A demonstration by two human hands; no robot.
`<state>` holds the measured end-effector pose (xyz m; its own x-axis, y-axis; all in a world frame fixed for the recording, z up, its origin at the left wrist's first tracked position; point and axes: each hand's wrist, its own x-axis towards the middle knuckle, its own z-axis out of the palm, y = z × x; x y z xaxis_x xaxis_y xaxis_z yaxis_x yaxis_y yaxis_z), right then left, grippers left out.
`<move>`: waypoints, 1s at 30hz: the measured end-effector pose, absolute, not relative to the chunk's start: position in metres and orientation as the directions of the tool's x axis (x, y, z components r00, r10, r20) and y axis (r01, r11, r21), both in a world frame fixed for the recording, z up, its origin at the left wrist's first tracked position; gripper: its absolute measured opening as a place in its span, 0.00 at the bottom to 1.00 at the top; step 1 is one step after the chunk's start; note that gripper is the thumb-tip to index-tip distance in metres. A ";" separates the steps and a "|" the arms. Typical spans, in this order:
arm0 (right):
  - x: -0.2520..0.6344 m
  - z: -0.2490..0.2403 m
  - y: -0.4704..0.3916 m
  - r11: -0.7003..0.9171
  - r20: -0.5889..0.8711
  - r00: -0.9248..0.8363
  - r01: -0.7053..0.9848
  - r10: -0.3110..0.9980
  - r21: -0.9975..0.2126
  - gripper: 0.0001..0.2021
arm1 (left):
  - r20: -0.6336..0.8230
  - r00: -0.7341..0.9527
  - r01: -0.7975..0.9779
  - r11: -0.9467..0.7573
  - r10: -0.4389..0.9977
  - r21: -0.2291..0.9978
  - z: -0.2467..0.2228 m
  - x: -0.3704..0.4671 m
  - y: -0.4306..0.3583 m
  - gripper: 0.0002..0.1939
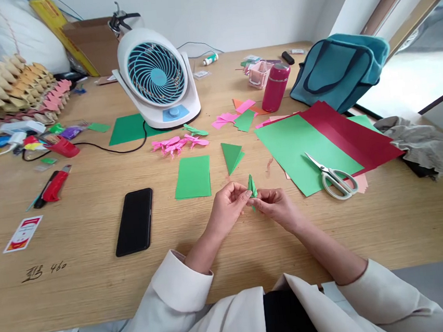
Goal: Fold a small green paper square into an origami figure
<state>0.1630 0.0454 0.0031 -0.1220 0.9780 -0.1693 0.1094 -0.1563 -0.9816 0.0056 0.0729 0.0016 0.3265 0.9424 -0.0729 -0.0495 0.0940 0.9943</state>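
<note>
Between both hands is a small folded green paper piece [252,185], narrow and pointed at its top. My left hand [231,204] pinches it from the left with thumb and fingers. From the right, my right hand [274,207] grips its lower part, the fingertips of both hands nearly meeting. Just beyond them lies a folded green paper triangle [232,157]. To the left of that rests a stack of green paper rectangles [192,177]. Behind the stack sit several pink folded paper figures [178,145] and a green folded figure [195,130].
White-handled scissors [334,178] lie on green sheets [302,148] and red sheets [350,138] at right. A black phone [135,221] is at left, near a red utility knife [56,184]. Farther back stand a fan [158,78], a red flask [275,87] and a teal bag [338,71].
</note>
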 end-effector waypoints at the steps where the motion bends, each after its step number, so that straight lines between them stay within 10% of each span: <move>1: 0.162 0.002 0.045 -0.145 -0.157 -0.103 0.114 0.982 -0.983 0.25 | -0.089 0.336 -0.050 0.112 0.938 0.992 0.001 0.006 0.073 0.15; 18: 0.167 -0.015 0.039 -0.036 -0.094 -0.202 0.274 0.975 -0.961 0.18 | -0.008 0.346 0.048 -0.010 0.938 0.999 -0.001 0.005 0.076 0.07; 30: 0.179 0.007 0.046 -0.048 -0.042 -0.057 -0.096 0.997 -0.994 0.18 | 0.012 0.390 0.266 -0.125 0.921 0.956 0.009 0.003 0.067 0.07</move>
